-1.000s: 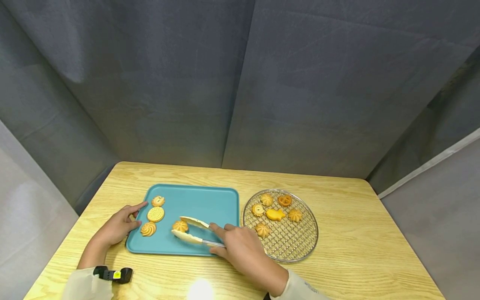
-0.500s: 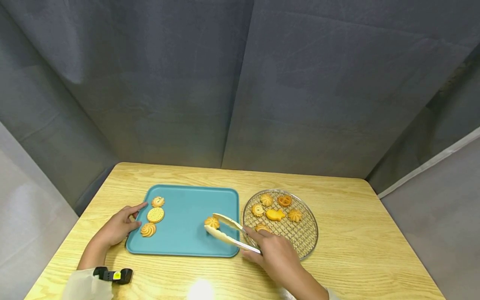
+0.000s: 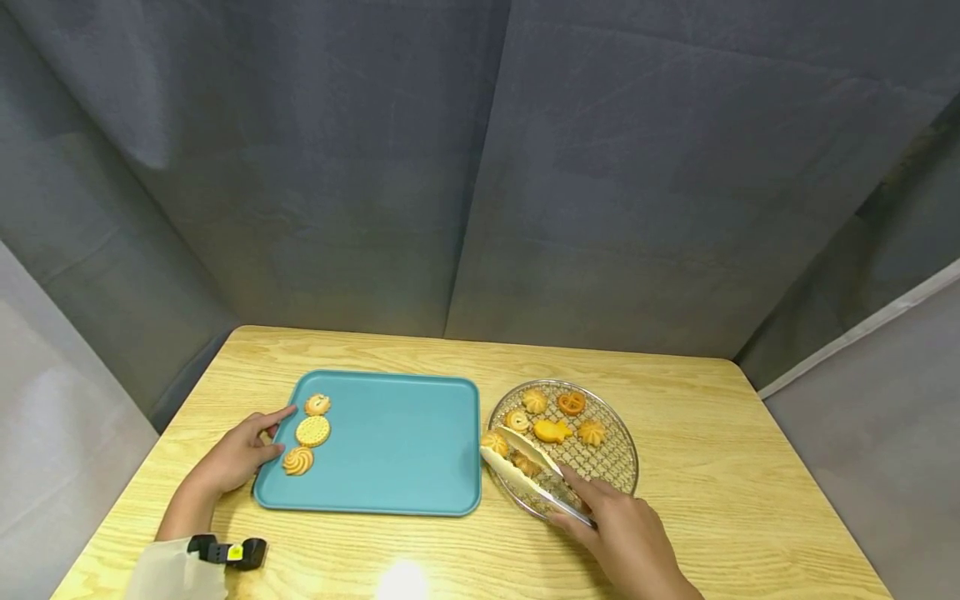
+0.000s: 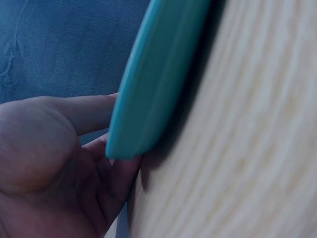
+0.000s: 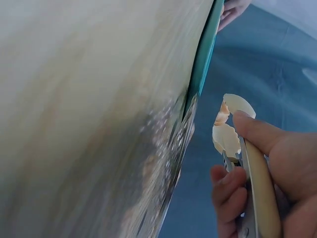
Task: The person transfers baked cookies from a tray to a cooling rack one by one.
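Observation:
My right hand [image 3: 626, 533] grips a pair of tongs [image 3: 517, 480] with cream scalloped tips. Between those tips is a round fluted cookie [image 3: 493, 442], over the left rim of the round wire rack [image 3: 592, 492]; the right wrist view shows the cookie [image 5: 222, 115] raised above the rack. At the left end of the blue-green tray [image 3: 390, 450], my left hand [image 3: 236, 457] pinches the edge. In the left wrist view, fingers [image 4: 121, 173] curl under the tray's rim [image 4: 148, 99]. The tray bears a column of a small round cookie [image 3: 317, 405], a dotted cookie [image 3: 312, 431] and a swirl cookie [image 3: 297, 461].
On the rack lie a fish-shaped cookie [image 3: 552, 431], a pretzel [image 3: 572, 403] and several fluted or round cookies, one partly behind the tongs. Tray and rack sit side by side on a wooden table [image 3: 720, 467]. Grey curtains [image 3: 375, 167] stand behind it.
My right hand has carried the tongs and the fluted cookie rightward from the middle of the tray to the rack's left side. The left hand has stayed on the tray's edge.

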Demonstrator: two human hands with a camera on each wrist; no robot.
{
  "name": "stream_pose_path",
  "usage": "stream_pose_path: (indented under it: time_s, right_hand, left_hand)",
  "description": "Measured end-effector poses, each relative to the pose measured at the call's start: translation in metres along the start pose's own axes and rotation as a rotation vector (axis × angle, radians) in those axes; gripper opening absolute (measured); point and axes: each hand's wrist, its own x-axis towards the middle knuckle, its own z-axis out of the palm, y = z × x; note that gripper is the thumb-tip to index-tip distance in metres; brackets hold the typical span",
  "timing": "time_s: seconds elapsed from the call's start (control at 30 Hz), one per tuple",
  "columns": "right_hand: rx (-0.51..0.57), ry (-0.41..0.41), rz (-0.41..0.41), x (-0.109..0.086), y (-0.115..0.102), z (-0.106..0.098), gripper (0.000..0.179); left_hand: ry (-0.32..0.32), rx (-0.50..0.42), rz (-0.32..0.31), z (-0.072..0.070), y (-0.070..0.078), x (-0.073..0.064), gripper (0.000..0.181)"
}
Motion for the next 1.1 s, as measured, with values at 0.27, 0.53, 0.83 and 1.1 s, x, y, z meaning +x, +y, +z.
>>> stream_pose_path:
  time_s: [0.27,0.53,0.83,1.1]
  right_hand:
    - [-0.045,-0.059,0.11,-0.016,0.031,-0.01,0.069]
    - [-0.068,-0.114,0.177,-0.024,0.047,-0.013,0.072]
    - [-0.097,-0.135,0.179,-0.027,0.052,-0.01,0.074]
    - [-0.103,-0.145,0.191,-0.028,0.054,-0.009,0.079]
  left_hand:
    - [0.006,0.002,0.003,0.0,0.0,-0.001,0.06]
    - [0.002,0.001,0.007,-0.001,0.001,-0.002,0.061]
    - [0.012,0.013,0.01,0.0,-0.003,0.0,0.06]
    - [0.012,0.007,0.007,0.0,-0.003,0.0,0.061]
